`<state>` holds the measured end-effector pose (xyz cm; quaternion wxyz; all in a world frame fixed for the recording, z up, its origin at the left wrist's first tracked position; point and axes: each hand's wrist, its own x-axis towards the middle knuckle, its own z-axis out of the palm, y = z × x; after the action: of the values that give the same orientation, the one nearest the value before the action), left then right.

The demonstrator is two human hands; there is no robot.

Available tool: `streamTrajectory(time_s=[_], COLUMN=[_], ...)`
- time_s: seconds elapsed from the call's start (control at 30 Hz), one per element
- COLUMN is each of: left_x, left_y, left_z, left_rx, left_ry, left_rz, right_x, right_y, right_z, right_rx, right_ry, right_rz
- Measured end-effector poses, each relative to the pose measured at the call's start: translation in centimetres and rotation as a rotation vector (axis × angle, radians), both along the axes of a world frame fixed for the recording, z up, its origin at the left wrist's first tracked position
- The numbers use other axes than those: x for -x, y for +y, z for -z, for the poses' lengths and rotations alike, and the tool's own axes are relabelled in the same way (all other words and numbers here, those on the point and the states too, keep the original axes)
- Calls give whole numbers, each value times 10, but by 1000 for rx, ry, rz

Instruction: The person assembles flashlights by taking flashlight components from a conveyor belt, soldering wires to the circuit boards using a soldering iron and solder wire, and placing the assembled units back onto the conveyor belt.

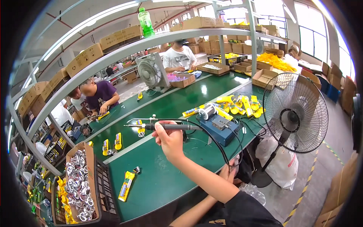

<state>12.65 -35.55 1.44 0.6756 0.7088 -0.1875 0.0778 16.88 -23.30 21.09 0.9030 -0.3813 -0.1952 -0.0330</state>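
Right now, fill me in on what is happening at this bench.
The person wearing the camera holds a soldering iron in the right hand, raised over the green table, its tip pointing left toward a small yellow part. The left hand is low at the table's near edge, close to the iron's black cable; what it holds cannot be told. A blue soldering station with a solder spool sits just behind, beside a pile of yellow parts. Other people work at the benches beyond.
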Motion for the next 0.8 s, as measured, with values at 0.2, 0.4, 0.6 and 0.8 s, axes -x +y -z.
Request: streamTrajectory(time_s=[0.2,0.4,0.6,0.8], left_x=[3,-32,-53,-65], left_y=[-87,-106,-117,-114], left_z=[9,17,67,100], left_rx=[594,938,-141,651], left_ry=[301,562,-91,535], left_rz=[146,301,-687,108], right_x=[-24,-60,-86,-110], right_y=[-5,-4,-6,-5], right_z=[20,58,105,126], right_rx=[63,222,371,438], right_ry=[-56,34,-26,128], right_rz=[35,57,-4,5])
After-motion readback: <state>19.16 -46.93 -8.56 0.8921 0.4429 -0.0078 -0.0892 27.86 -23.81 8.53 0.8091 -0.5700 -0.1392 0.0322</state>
